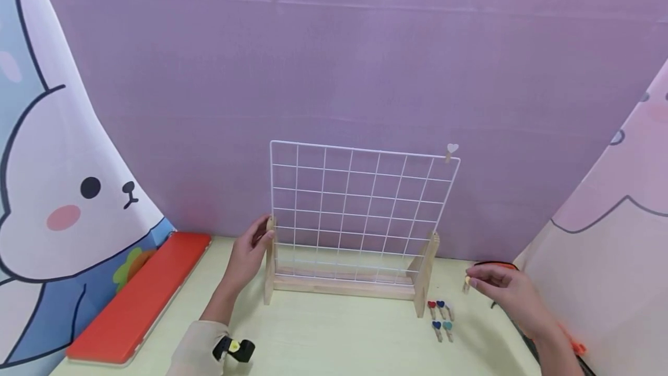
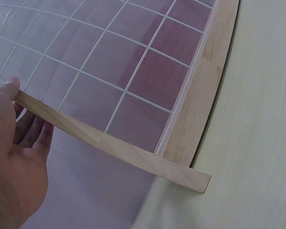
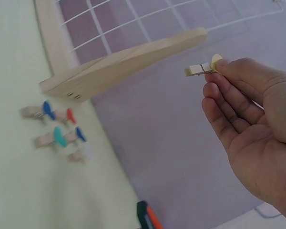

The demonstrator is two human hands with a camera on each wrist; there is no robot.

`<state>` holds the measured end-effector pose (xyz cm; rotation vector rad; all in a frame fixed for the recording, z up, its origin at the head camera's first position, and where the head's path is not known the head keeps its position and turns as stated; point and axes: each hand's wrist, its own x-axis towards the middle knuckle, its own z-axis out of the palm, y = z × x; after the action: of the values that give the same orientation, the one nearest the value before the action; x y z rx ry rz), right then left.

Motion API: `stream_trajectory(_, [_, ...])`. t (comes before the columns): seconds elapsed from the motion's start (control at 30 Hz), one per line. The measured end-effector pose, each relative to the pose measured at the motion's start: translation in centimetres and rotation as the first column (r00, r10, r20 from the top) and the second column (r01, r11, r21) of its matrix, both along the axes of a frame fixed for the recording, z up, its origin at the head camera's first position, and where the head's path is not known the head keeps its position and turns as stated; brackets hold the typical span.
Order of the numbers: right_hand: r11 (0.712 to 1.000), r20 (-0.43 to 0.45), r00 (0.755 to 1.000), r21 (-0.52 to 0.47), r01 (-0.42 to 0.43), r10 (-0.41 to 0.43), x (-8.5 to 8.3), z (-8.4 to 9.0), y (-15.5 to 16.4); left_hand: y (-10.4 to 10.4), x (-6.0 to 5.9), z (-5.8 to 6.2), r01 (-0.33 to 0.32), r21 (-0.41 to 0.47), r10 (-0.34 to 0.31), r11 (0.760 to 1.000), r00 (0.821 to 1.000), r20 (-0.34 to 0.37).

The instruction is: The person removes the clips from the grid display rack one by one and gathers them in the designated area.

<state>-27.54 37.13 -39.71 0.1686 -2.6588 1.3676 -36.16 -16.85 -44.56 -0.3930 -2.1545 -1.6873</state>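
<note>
The left hand [image 1: 249, 251] is gripping the top of the left wooden upright [image 1: 269, 266] of a white wire grid panel [image 1: 360, 208], with the thumb lying over the upright's tip and the fingers curling behind it, as the left wrist view shows. The right hand [image 1: 505, 289] is hovering above the table, well to the right of the panel's other wooden upright [image 1: 425, 274], and is pinching a small wooden clothespin with a pale yellow heart [image 3: 203, 68] between thumb and forefinger while the other fingers are hanging loosely curled. Down and to the left of that hand, a small cluster of heart clothespins [image 1: 440, 318] is lying on the table just beside the right upright's foot; red, dark blue and teal hearts are showing there, and the right wrist view is also showing a whitish one, though blurred. Far above the right hand, one more clothespin with a white heart [image 1: 451, 151] is sitting clipped on the panel's top right corner. The surface under everything is a pale yellow-green table [image 1: 323, 335]. Beyond the left hand, at the table's left edge, a flat red board [image 1: 143, 297] is lying. A lilac backdrop [image 1: 344, 62] is closing off the space behind the panel, and cartoon-printed curtains [image 1: 62, 190] are hanging at both sides. Behind the right hand, an orange and black object [image 1: 574, 344] is lying by the curtain; what it is cannot be told.
</note>
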Motion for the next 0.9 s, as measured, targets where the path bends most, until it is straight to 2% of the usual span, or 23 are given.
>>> stream_trajectory(0.07, [1.0,0.032,0.999,-0.01,0.021,-0.021,0.1,-0.9,0.1,0.0,0.0,0.0,-0.001,0.0,0.001,1.0,1.0,0.001])
stream_trajectory(0.27, [0.997,0.148,0.989,-0.073,0.023,-0.012,0.4,-3.6,0.8,0.0,0.0,0.0,0.0,-0.002,0.0,1.0,1.0,0.007])
stream_trajectory(0.57, [0.994,0.284,0.956,-0.065,0.092,-0.07,0.6,-8.0,1.3,0.1,-0.2,-0.1,0.001,-0.015,0.0,1.0,1.0,0.014])
stream_trajectory(0.7, [0.997,0.29,0.955,-0.036,0.068,-0.054,0.4,-9.0,1.5,0.1,0.0,0.1,-0.004,-0.019,0.005,1.0,1.0,0.019])
stream_trajectory(0.9, [0.999,0.274,0.96,0.024,0.046,-0.051,0.1,-9.5,1.3,0.0,0.2,0.4,-0.013,-0.031,0.014,0.999,1.0,0.023])
